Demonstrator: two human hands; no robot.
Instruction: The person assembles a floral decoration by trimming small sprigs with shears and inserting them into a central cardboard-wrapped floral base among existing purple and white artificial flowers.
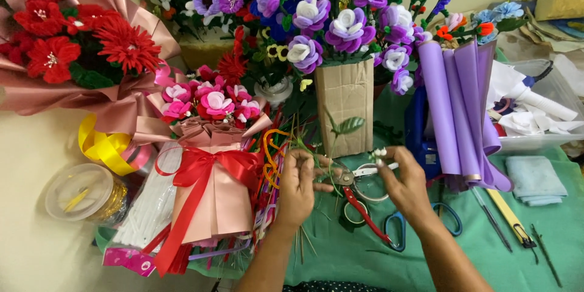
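Observation:
My left hand [298, 187] pinches a thin green stem [333, 146] that carries a green leaf [349, 125]. My right hand [404, 184] holds a small sprig of white buds [379, 154] between thumb and fingers. Both hands hover close together over a green cloth [486, 261]. Red-handled pliers [359, 198] lie just under them, between the two hands. A roll of green tape [354, 213] sits below the pliers.
A cardboard box [345, 106] full of purple and white flowers stands behind. A pink bouquet with a red bow [210, 167], a red-flower bouquet [67, 42], purple wrapping paper [462, 115], blue-handled scissors [447, 219], a yellow cutter [508, 216] and a clear tub [85, 191] surround the hands.

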